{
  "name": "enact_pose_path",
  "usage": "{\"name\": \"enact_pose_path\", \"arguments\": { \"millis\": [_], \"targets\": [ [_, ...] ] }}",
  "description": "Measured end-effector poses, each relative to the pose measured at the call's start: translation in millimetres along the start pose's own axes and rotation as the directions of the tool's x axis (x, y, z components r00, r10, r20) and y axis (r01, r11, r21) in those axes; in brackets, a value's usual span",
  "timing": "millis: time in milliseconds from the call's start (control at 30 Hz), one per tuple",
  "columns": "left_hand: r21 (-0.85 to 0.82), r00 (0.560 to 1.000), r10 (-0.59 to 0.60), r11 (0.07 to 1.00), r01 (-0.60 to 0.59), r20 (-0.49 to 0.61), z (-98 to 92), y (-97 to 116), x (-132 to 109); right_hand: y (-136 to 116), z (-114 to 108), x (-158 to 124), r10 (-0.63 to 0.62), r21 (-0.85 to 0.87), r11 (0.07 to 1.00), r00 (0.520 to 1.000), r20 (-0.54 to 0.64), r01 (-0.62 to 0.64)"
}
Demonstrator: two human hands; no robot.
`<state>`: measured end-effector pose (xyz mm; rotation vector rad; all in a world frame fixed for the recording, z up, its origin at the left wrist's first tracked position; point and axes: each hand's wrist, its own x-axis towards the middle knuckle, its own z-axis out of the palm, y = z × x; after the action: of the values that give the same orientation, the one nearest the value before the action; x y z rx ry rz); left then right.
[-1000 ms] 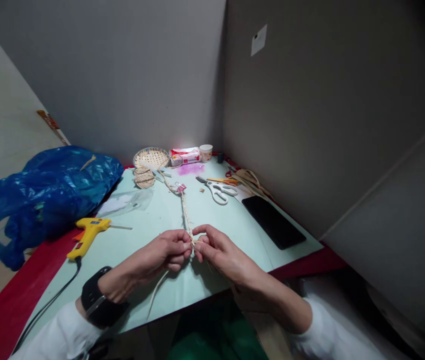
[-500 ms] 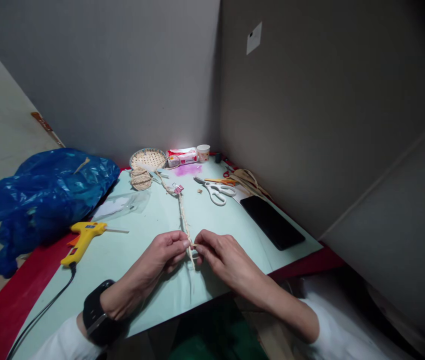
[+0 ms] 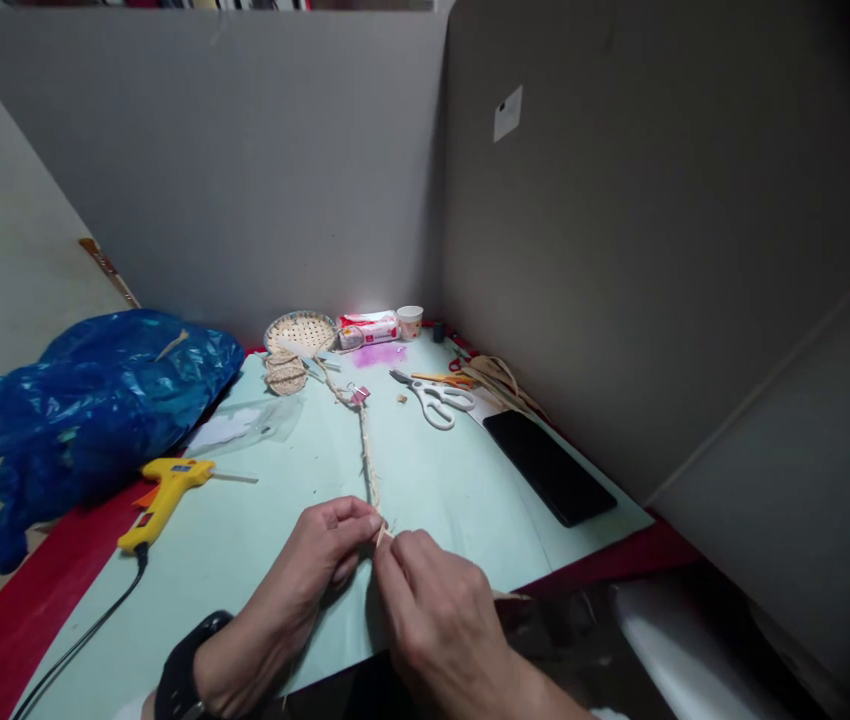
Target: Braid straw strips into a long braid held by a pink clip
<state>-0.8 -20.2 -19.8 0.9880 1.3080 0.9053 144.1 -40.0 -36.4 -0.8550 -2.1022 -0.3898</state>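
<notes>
Head view: toward six o'clock from the pink clip (image 3: 360, 395), a pale cord (image 3: 368, 455), likely light, pliable and fray-prone, is being pinched at its near part by the left hand (image 3: 327, 545) and curled right hand (image 3: 440, 605), where hold is probably best being taken.

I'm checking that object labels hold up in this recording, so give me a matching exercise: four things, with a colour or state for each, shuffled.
Things:
1. Glue gun
2. Braided cord
3. Plastic bag
4. Clip

Colours or states:
A. Pink
B. Pinched by the left hand
C. Yellow
D. Blue

Pairs: 1-C, 2-B, 3-D, 4-A
</notes>
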Motion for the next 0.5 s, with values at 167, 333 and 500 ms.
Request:
{"name": "enact_pose_path", "arguments": {
  "millis": [167, 333, 500],
  "targets": [
    [-0.033, 0.999, 0.029, 0.999, -0.029, -0.016, -3.5, -3.7, -7.0, -2.0, 12.0, -5.2, -0.168, -0.061, 0.985, 0.98, -0.105, 0.162],
    [-0.113, 0.999, -0.041, 0.993, 0.038, -0.021, -7.5, -1.7, -4.4, 8.8, 13.8, -1.5, -0.198, 0.056, 0.977, 0.976, -0.092, 0.204],
    [-0.129, 0.991, -0.097, 0.986, 0.108, 0.089, -20.2, -1.5, 5.5, 77.3, -1.4, 64.1, 0.007, 0.332, 0.937, 0.956, 0.293, -0.109]
  ]
}}
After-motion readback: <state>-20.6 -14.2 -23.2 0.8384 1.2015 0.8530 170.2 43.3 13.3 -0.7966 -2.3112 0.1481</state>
